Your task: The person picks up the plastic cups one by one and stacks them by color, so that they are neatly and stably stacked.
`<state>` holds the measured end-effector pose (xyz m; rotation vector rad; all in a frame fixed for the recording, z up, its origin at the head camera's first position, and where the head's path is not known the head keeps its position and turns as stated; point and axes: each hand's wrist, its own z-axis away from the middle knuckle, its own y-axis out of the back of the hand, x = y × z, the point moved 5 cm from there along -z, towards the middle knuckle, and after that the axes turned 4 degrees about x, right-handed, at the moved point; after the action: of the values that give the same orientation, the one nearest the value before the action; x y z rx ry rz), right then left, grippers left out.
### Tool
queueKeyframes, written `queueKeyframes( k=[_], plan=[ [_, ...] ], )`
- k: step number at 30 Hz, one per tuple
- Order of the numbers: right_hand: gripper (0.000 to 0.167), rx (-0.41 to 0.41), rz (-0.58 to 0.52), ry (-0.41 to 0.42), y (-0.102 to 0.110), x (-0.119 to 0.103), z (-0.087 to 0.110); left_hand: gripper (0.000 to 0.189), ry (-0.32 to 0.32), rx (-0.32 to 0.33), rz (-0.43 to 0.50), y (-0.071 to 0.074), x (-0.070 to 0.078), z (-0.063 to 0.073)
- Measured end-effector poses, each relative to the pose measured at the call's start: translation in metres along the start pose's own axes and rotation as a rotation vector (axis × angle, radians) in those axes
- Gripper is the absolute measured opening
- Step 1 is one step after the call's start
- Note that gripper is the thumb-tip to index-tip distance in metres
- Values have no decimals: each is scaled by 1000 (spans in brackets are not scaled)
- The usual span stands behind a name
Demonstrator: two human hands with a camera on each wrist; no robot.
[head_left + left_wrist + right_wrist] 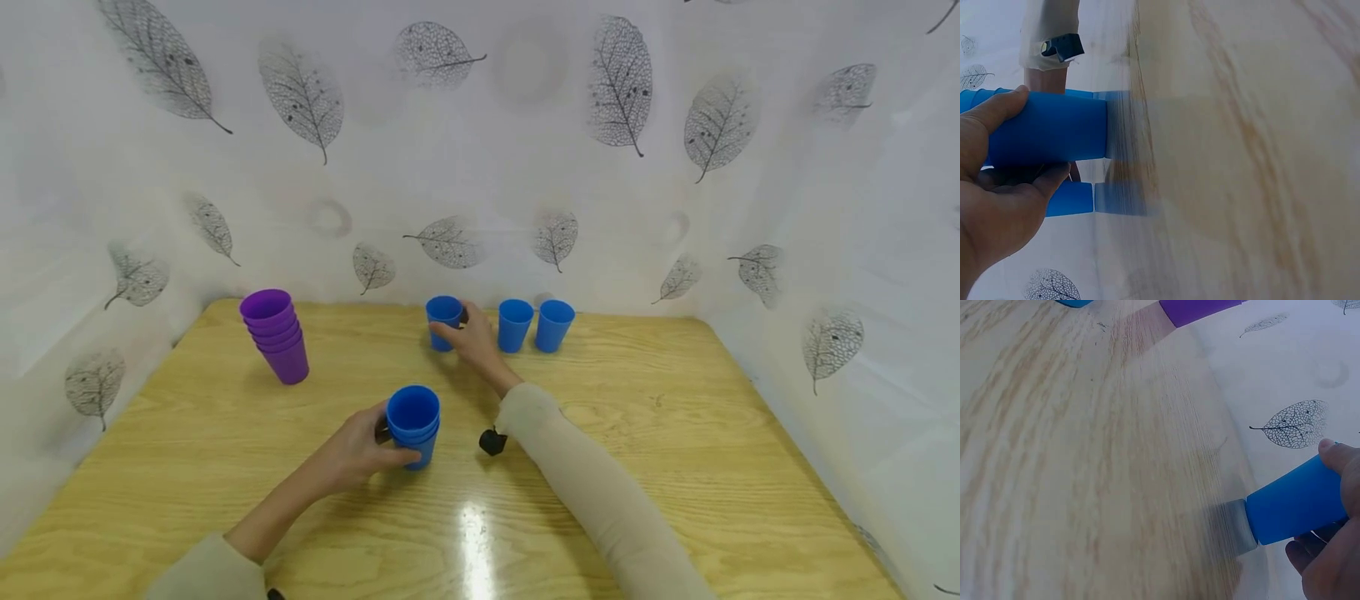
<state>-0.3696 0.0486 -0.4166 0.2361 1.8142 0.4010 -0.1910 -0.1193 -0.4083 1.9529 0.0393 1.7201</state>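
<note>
My left hand (358,450) grips a stack of nested blue cups (415,412) near the middle of the table, thumb on one side and fingers on the other. In the left wrist view the lowest cup (1054,128) is held upright, close over the tabletop. At the back, my right hand (474,335) holds a single blue cup (442,312) between thumb and fingers. The right wrist view shows that cup's base (1257,522) right at its reflection on the table. Two more blue cups (514,325) (555,325) stand upright to the right of this hand.
A stack of purple cups (288,354) stands at the back left of the wooden table (660,467). A pale wall covering with leaf prints (480,150) rises behind the table and along both sides. A small dark device (492,442) sits at the right sleeve.
</note>
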Motion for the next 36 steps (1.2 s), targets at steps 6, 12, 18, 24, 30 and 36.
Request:
queueKeyframes(
  k=[6,12,18,24,30,36],
  plan=[
    [63,14,27,9,6,0,5,73,21,-5,-7,-1,-1,-1],
    [62,1,20,24,10,-9,14,73,14,-10,-15,1,-1,-1],
    [63,-19,-16,50,20,-19,29,73,18,-14,-9,0,0,-1],
    [58,-45,-41,98,33,-32,44,72,30,-10,-14,0,0,0],
    [51,-84,-82,130,45,-36,60,73,16,-17,-16,0,0,0],
    [53,-106,-81,118,55,-43,76,72,1,-10,-1,0,0,1]
  ],
)
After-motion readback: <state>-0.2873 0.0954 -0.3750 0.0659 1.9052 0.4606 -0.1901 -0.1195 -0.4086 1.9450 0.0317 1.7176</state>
